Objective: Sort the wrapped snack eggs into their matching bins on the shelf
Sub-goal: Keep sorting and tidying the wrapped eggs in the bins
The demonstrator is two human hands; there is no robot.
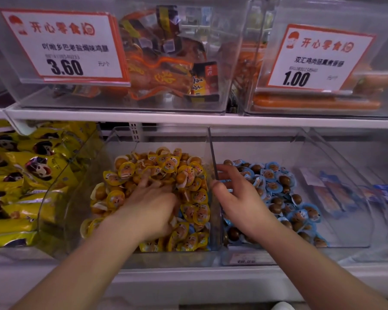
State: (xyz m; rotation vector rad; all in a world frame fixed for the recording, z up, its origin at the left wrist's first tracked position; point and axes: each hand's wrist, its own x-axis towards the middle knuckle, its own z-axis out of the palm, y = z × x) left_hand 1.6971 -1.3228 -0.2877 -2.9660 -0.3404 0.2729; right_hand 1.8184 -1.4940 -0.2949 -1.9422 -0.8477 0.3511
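Observation:
A clear bin [121, 139] in the middle of the lower shelf holds a heap of yellow-wrapped eggs [166, 164]. A few blue wrappers [181, 215] show among them near the front right. The clear bin to its right [278, 135] holds blue-wrapped eggs [278, 184]. My left hand [152, 204] is in the yellow heap, with spread, blurred fingers pushed into the eggs. My right hand [235, 195] hovers over the left side of the blue bin, close to the divider wall. Its fingers are loosely extended and I see nothing in them.
Yellow snack packs [20, 175] fill the bin at the left. Flat blue packets [336, 193] lie in the bin at the far right. The upper shelf carries two clear bins with price cards [63, 45], [318, 57]. A white shelf rail [188, 118] runs just above the egg bins.

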